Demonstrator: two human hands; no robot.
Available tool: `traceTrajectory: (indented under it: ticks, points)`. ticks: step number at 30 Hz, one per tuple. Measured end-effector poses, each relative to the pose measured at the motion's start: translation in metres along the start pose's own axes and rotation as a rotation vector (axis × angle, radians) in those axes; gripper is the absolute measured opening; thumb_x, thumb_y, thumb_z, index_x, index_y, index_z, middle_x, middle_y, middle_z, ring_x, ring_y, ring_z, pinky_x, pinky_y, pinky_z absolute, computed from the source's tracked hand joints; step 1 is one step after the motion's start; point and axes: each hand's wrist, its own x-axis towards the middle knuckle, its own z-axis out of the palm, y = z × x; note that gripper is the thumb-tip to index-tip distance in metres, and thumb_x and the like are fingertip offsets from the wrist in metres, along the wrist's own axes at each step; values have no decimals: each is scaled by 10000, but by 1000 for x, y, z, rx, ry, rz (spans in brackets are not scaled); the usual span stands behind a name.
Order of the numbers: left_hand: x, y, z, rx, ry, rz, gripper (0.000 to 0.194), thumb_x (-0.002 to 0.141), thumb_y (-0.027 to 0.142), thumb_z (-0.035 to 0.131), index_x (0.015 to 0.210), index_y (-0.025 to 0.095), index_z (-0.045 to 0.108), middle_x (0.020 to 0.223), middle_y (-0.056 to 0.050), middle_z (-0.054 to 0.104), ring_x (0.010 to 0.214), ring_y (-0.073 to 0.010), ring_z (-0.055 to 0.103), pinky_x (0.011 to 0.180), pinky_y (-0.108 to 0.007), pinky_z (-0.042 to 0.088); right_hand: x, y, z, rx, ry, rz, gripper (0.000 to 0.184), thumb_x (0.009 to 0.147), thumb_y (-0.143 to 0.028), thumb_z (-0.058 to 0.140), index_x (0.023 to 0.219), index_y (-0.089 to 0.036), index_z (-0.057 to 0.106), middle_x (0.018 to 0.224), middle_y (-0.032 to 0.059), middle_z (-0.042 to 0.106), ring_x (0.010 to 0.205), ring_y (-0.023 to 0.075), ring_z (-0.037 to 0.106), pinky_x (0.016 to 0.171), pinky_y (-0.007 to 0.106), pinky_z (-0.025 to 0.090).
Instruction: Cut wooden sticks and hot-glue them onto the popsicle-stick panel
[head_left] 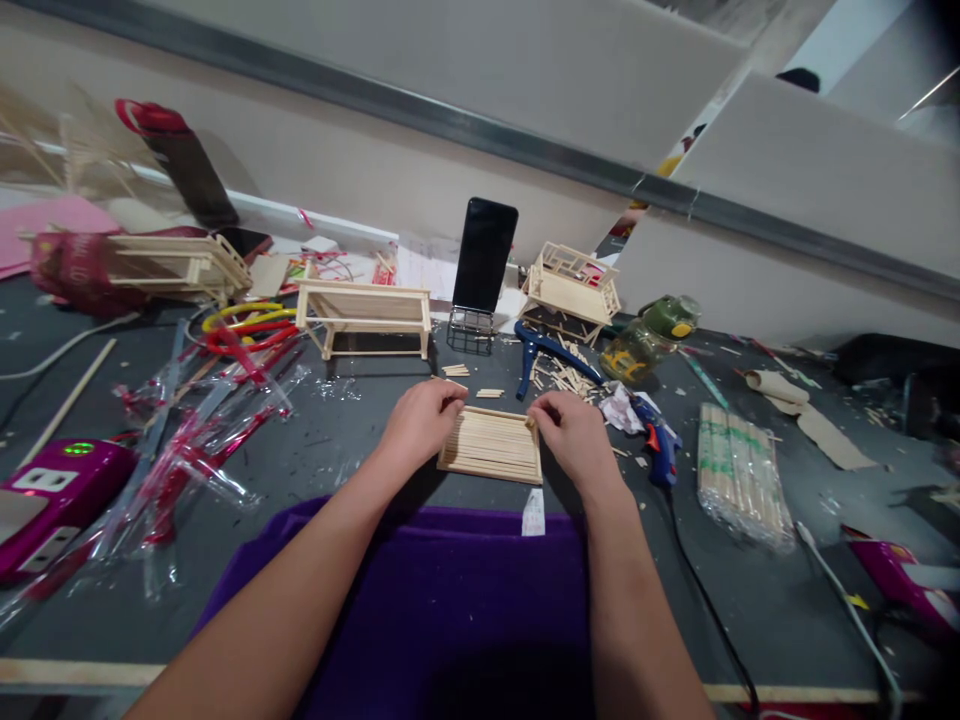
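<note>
Left hand (pixel 429 425) and right hand (pixel 568 432), fingers pinched at opposite edges of stick panel (pixel 491 447), bare tabletop (pixel 341 430) leftward.

A black phone (pixel 486 255) stands in a wire holder (pixel 471 330) near the middle of the table's (pixel 757 600) far edge. A green-lidded bottle (pixel 649 340) is to its right; a dark, red-lidded bottle (pixel 187 165) and pink paper (pixel 56 225) lie toward the far left corner. Red-and-clear plastic wrapping (pixel 199 460) sprawls toward the left edge, beside a purple power box (pixel 64 500). Purple cloth (pixel 465 600) covers the near edge's middle.
</note>
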Motion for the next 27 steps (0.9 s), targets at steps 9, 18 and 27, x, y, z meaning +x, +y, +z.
traceTrajectory:
  ticks: [9,18,27]
  points:
    - [-2,7,-4,-50,90,72,236,808,219,534,960,189,712,988,-67,714,909,-222,631,815,-332,464,-3,-4,-5,291,94,77,139,802,-246,551,750,-178,660,729,21,645,646,147,556,618,255,410]
    - [-13,32,9,-537,-176,45,225,786,323,582,866,172,729,750,-31,718,651,-149,602,599,-235,439,-2,-25,-5,863,-69,167,166,752,-319,652,758,-156,685,606,-9,603,484,97,502,477,224,419]
    - [-12,39,3,-608,-190,-58,230,749,349,600,731,145,705,637,-25,648,555,-117,526,504,-206,390,-2,-26,0,1067,-133,220,176,727,-294,684,853,-171,679,669,-9,622,524,90,514,508,219,433]
